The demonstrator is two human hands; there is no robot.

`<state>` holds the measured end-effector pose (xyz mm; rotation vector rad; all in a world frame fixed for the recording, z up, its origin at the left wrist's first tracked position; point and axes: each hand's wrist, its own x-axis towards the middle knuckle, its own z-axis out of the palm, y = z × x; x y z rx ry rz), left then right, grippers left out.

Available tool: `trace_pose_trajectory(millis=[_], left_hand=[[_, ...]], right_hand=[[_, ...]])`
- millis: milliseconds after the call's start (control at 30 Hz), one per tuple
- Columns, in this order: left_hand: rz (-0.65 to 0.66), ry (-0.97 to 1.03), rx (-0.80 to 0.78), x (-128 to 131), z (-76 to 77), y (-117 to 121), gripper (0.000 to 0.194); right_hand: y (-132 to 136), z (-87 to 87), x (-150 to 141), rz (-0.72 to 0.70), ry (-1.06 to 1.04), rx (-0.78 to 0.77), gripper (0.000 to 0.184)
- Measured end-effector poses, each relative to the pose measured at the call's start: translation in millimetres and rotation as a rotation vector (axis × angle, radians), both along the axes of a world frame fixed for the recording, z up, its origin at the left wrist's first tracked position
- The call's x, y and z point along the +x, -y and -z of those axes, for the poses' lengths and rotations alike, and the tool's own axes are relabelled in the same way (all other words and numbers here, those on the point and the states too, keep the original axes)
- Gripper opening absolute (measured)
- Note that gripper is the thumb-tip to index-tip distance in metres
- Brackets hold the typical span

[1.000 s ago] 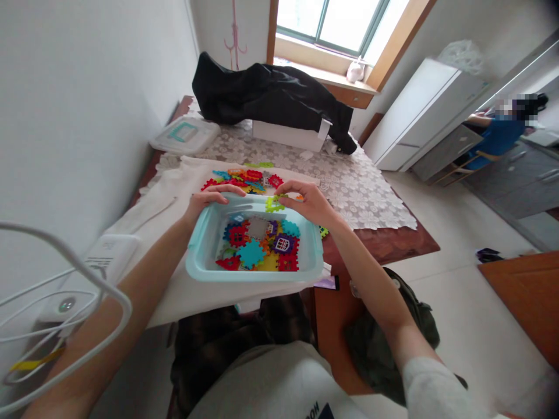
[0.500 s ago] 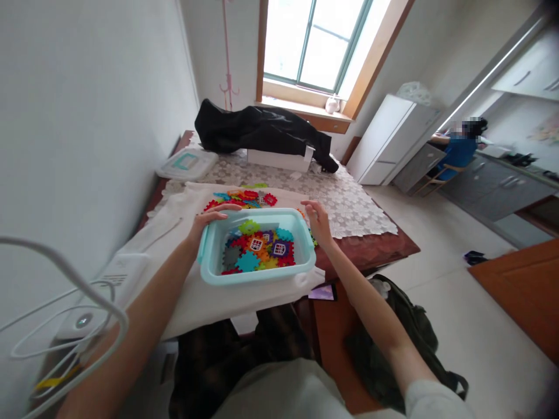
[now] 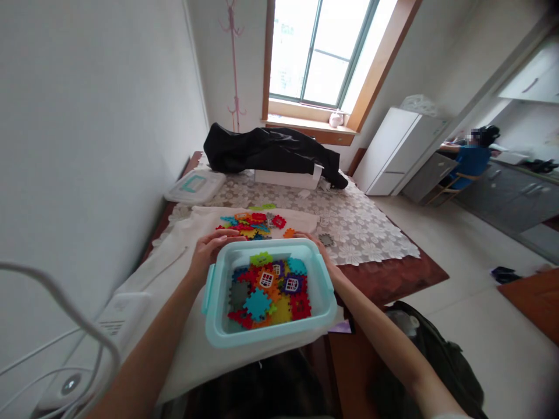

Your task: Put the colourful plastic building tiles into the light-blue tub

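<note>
A light blue plastic tub (image 3: 218,334) sits tilted toward me at the near edge of the table, with several bright toy tiles (image 3: 268,291) inside it. My left hand (image 3: 212,247) wraps over the tub's far left rim. My right hand (image 3: 325,256) grips the far right rim from behind, mostly hidden by the tub. A pile of loose coloured tiles (image 3: 253,224) lies on the white cloth (image 3: 183,250) just beyond the tub.
A clear lid (image 3: 194,186) lies at the table's far left. A black garment (image 3: 271,151) drapes over a white box (image 3: 286,177) at the back. A white device with cables (image 3: 109,326) sits at my left. A seated person (image 3: 467,160) is at far right. A dark bag (image 3: 437,361) lies on the floor.
The right hand let a green tile drop into the tub, then took hold of the right rim. The tub, held by both hands, came nearer to me.
</note>
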<state>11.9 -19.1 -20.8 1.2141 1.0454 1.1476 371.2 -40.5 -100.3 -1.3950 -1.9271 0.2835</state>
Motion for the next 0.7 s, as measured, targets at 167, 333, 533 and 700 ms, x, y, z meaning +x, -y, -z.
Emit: trace_pose_trajectory(millis=[167, 333, 533, 700], left_hand=[[-0.255, -0.22, 0.231, -12, 32.0, -18, 0.027], [-0.253, -0.521, 0.332, -16, 58.7, -39, 0.044], [-0.214, -0.724, 0.321, -13, 80.0, -46, 0.057], [-0.194, -0.821, 0.32, -7, 82.7, -39, 0.061]], right_hand=[[-16, 9.8, 29, 0.231, -0.039, 0.029, 0.038], [-9, 28.0, 84, 0.333, 0.091, -0.082, 0.044], [-3, 28.2, 100, 0.3, 0.008, -0.059, 0.037], [1, 21.2, 98, 0.28, -0.135, -0.015, 0.027]])
